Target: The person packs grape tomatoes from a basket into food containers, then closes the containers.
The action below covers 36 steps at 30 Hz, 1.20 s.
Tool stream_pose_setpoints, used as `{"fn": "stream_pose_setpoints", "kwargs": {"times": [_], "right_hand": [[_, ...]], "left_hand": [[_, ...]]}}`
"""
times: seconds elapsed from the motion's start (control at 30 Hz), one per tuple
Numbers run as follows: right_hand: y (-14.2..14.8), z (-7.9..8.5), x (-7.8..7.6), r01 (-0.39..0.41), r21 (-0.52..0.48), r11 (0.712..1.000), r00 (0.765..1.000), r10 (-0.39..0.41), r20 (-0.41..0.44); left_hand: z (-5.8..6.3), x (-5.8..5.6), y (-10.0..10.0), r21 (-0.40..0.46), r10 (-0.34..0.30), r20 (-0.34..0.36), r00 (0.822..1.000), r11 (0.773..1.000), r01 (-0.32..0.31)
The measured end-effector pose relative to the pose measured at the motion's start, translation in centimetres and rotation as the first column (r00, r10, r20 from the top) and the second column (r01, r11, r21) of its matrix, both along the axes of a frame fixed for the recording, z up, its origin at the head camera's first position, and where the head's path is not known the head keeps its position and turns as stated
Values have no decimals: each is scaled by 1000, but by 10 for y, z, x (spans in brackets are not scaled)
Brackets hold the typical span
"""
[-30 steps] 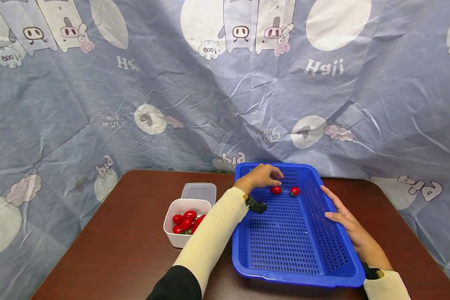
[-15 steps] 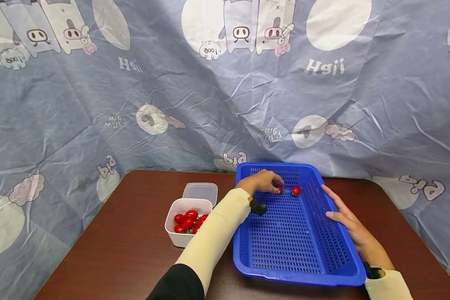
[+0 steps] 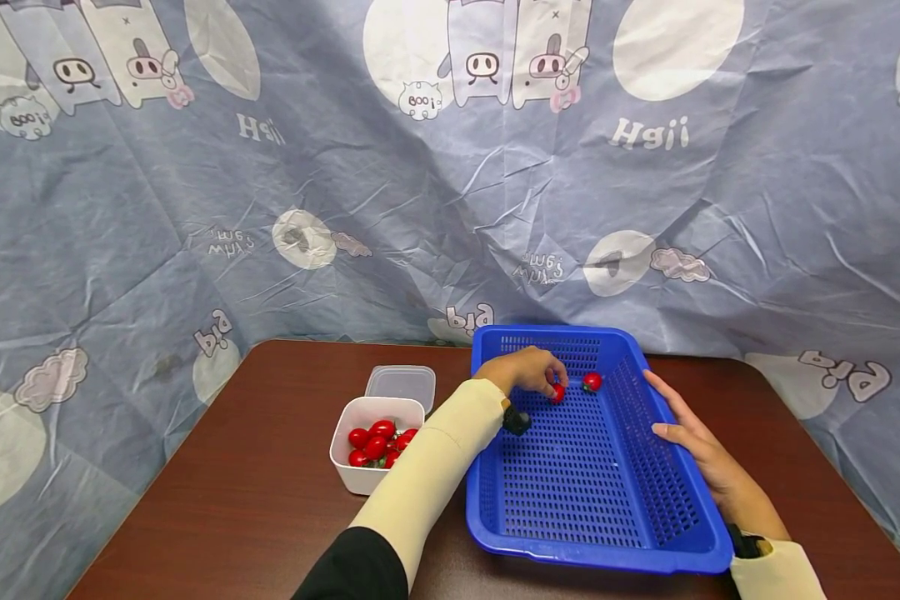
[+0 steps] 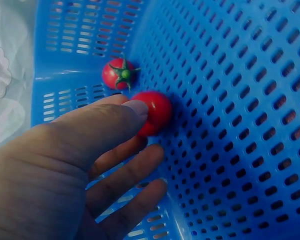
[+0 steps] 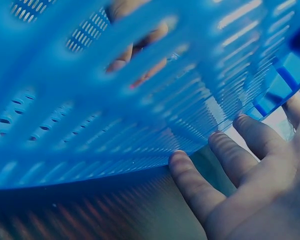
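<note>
A red cherry tomato (image 4: 157,112) in the blue plastic basket (image 3: 570,475) is pinched by my left hand (image 3: 528,369), thumb on its near side. The other fingers spread loosely below, seen in the left wrist view. A second cherry tomato (image 3: 592,382) with a green stem lies at the basket's far end, a little to the right. My right hand (image 3: 708,458) holds the basket's right side, thumb over the rim and fingertips (image 5: 180,159) against the outer wall. Parts of my left hand show through the slots in the right wrist view.
Left of the basket on the brown table (image 3: 232,467) stands a white tub (image 3: 363,479) with several cherry tomatoes, partly hidden by my left sleeve (image 3: 435,458). Behind the tub lies a clear lid (image 3: 401,383). A patterned cloth (image 3: 420,192) hangs behind the table.
My left hand has come down onto the nearer cherry tomato and pinched it, drawing it slightly toward me. My right hand has stayed on the basket's side.
</note>
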State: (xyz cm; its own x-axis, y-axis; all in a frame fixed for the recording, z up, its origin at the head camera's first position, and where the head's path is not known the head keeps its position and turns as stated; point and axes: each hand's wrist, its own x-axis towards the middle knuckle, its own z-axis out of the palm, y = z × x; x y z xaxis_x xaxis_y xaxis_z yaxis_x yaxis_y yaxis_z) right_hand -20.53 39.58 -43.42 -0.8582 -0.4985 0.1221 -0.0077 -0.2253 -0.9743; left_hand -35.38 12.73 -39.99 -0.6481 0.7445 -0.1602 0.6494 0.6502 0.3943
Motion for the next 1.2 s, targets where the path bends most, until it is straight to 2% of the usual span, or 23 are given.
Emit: {"fn": "stream_pose_setpoints", "kwargs": {"times": [0.23, 0.53, 0.73, 0.9, 1.07, 1.2], "right_hand": [[0, 0, 0, -12, -12, 1000, 1000, 12, -7], [2, -1, -1, -36, -44, 998, 999, 35, -13], [0, 1, 0, -4, -4, 1000, 1000, 4, -10], [0, 2, 1, 23, 23, 999, 1000, -23, -5], [0, 2, 2, 38, 36, 999, 999, -38, -1], [0, 2, 1, 20, 15, 1000, 1000, -20, -1]], "left_hand": [[-1, 3, 2, -33, -1, 43, 999, 999, 2], [-4, 7, 5, -73, 44, 49, 998, 997, -40], [-1, 10, 4, -81, 40, 39, 998, 996, -37], [1, 7, 4, -29, 23, 44, 999, 999, -22], [2, 3, 2, 72, -7, 44, 999, 997, 4], [4, -1, 2, 163, -20, 48, 999, 987, 12]]}}
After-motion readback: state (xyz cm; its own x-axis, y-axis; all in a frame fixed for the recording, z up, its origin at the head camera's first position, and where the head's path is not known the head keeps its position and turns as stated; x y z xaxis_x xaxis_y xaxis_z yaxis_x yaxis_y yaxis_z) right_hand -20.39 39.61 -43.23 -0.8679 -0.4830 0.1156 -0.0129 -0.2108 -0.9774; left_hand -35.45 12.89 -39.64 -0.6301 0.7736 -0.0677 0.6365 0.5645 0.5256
